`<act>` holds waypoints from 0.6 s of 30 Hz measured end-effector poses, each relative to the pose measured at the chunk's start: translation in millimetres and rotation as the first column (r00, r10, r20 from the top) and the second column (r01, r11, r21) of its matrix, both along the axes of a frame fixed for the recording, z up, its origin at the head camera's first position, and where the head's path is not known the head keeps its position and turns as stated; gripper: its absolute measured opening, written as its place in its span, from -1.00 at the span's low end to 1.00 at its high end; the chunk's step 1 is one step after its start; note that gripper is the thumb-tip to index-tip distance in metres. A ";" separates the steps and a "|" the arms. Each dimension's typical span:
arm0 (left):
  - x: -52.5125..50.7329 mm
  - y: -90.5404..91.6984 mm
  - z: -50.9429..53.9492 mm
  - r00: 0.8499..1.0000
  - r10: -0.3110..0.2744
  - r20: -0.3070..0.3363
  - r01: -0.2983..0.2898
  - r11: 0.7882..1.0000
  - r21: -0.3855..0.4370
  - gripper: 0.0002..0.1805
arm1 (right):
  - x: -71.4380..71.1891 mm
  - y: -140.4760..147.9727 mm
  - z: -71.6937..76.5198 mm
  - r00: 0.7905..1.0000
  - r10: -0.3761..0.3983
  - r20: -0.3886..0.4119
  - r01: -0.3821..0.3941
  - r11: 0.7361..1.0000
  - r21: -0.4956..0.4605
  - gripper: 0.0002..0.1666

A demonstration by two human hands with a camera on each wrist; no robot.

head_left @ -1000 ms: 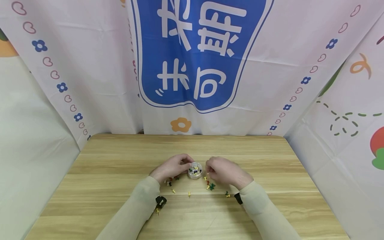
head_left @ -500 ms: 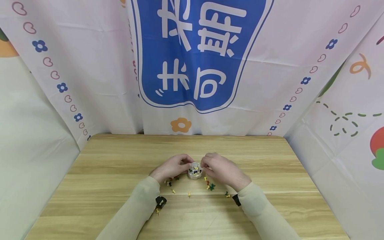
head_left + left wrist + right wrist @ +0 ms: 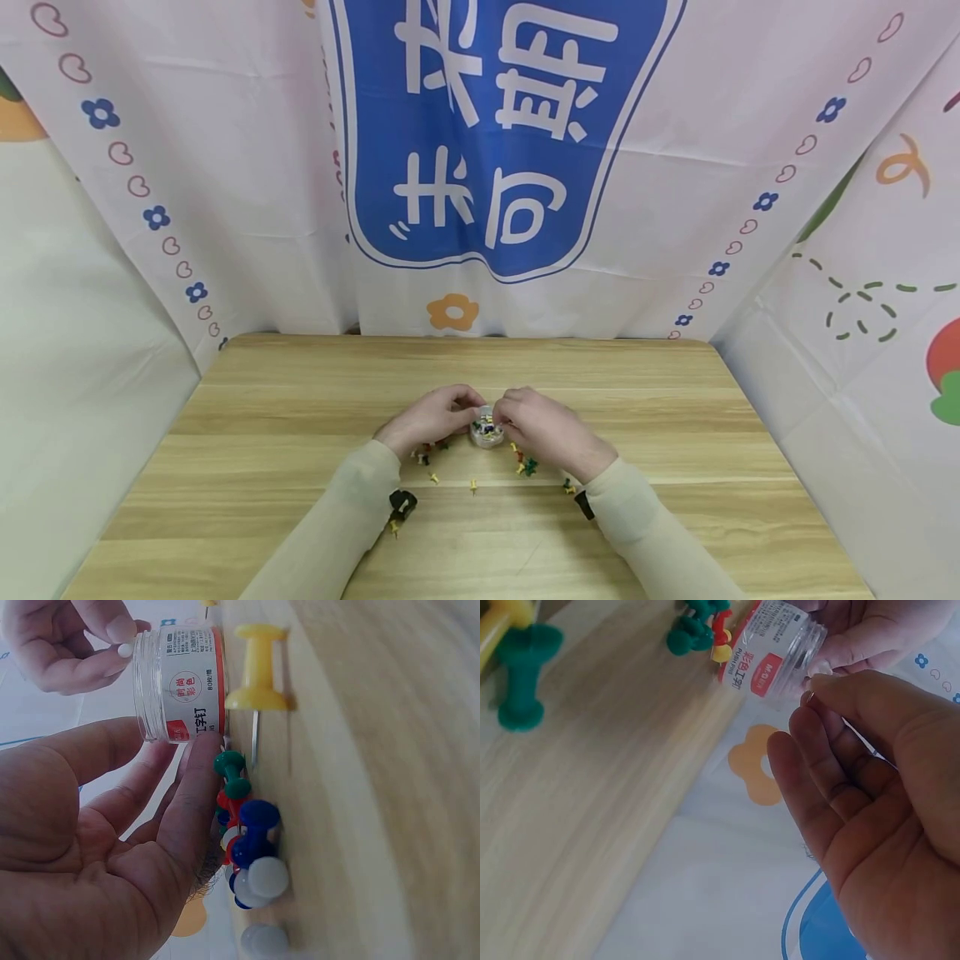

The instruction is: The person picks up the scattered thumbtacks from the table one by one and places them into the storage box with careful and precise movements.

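A small clear jar (image 3: 191, 645) with a white, red-edged label stands upright on the table. In the head view it holds several coloured push pins (image 3: 489, 430). My left hand (image 3: 435, 415) grips the jar from its left side, thumb and fingers around it. At the jar's mouth, my right hand (image 3: 542, 427) pinches a white push pin (image 3: 125, 650) between thumb and fingertip. Beside my left hand lie green, red, blue and white push pins (image 3: 259, 814), with a larger-looking yellow push pin (image 3: 259, 667) near the jar.
Green, red and yellow push pins (image 3: 697, 626) lie to the right of the jar. Single yellow push pins (image 3: 473, 486) are scattered nearer the front of the wooden table (image 3: 300, 400). A printed cloth (image 3: 630, 233) hangs behind the table.
My right hand has moved left from beside the jar to over its mouth, carrying the white push pin. My left hand and the jar stay in place.
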State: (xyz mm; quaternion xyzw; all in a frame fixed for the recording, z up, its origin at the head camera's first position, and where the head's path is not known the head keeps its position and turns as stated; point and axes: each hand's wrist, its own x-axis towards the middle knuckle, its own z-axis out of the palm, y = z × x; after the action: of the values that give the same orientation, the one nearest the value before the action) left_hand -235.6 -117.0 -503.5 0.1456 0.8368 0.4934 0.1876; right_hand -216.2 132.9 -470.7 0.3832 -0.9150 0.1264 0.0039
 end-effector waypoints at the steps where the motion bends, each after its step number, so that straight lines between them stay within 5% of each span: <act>1: 0.0 0.1 0.5 1.000 0.001 0.004 -0.001 1.000 -0.002 -0.74 | 0.3 -0.5 -0.4 1.000 0.002 -0.002 -0.002 1.000 0.002 -0.91; 6: 5.2 3.9 10.4 0.999 0.038 0.032 -0.037 0.999 -0.029 -0.75 | 0.7 -2.1 -2.8 1.000 0.005 -0.015 -0.005 1.000 0.008 -0.89; 18: 5.9 6.2 8.5 0.998 0.055 0.038 -0.053 0.998 -0.029 -0.75 | -4.9 11.4 5.7 0.998 -0.044 0.043 0.045 0.999 -0.021 -0.95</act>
State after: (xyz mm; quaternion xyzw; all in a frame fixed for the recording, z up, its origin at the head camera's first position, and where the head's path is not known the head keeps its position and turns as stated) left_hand -229.6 -110.7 -495.0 0.1108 0.8433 0.4894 0.1923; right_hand -221.1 144.3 -465.0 0.3598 -0.9217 0.1447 -0.0086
